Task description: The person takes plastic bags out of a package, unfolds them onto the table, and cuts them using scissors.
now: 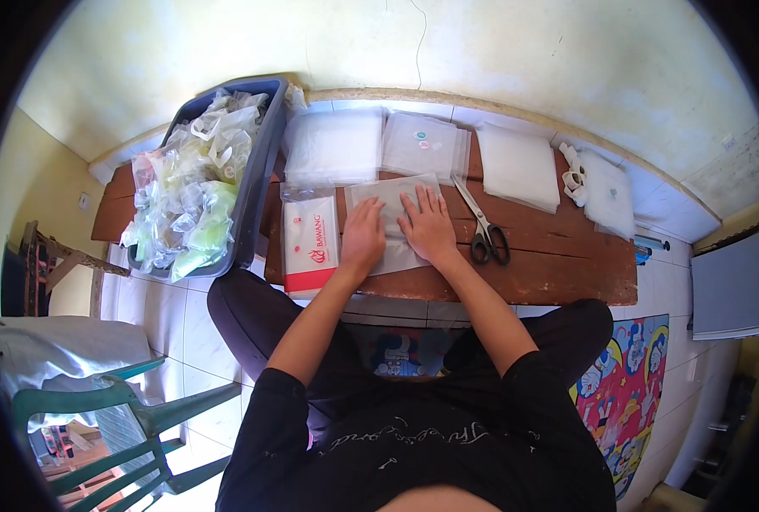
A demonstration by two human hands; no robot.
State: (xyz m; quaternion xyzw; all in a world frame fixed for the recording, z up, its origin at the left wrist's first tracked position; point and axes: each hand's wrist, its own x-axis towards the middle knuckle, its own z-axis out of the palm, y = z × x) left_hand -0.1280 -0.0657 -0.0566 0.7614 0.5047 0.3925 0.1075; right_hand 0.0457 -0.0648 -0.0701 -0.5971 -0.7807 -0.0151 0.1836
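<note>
A clear plastic bag [403, 258] lies flat on the low wooden table in front of me. My left hand [364, 230] rests on its left side, palm down, fingers stretched out close together. Across from it my right hand [428, 224] presses on the right part of the bag with its fingers spread. Just left of my left hand is a printed packet [312, 235] with a red band and the word "BAWANG". Black-handled scissors [482, 235] lie to the right of my right hand, blades pointing away from me.
Behind my hands lie stacks of clear plastic [334, 145], a bag pile with round stickers [426, 141] and a whiter stack [519, 166]. A grey tub [264, 162] full of plastic bags stands left. White rolls [573, 175] sit right on the wooden table [559, 264]. A green chair [153, 418] is lower left.
</note>
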